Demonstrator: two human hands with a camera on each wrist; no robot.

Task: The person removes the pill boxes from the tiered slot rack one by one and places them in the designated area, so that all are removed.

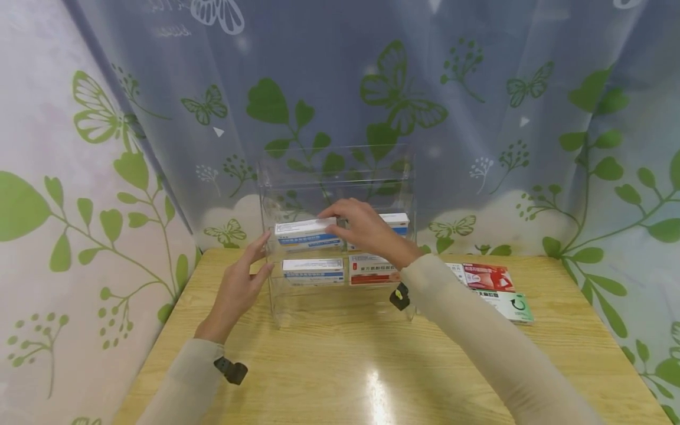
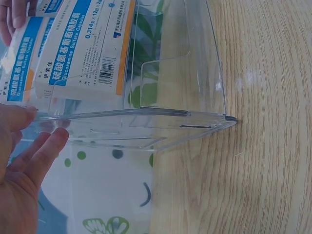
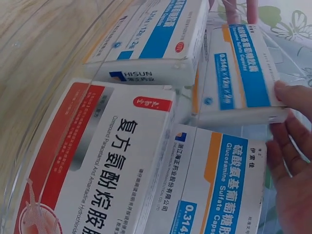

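A clear display rack holds medicine boxes on two tiers. My right hand pinches the right end of a white, blue and orange glucosamine capsule box on the upper left; in the right wrist view its thumb lies on the front and its fingers are behind. At the rack's left side, my left hand holds the clear side panel at its edge between thumb and fingers. Below sits another glucosamine box, beside a red and white cold medicine box. A further blue and white box stands upper right, partly behind my hand.
On the wooden table, right of the rack, lie a red medicine box and a green and white one, partly covered by my right sleeve. A leaf-patterned curtain hangs behind the rack.
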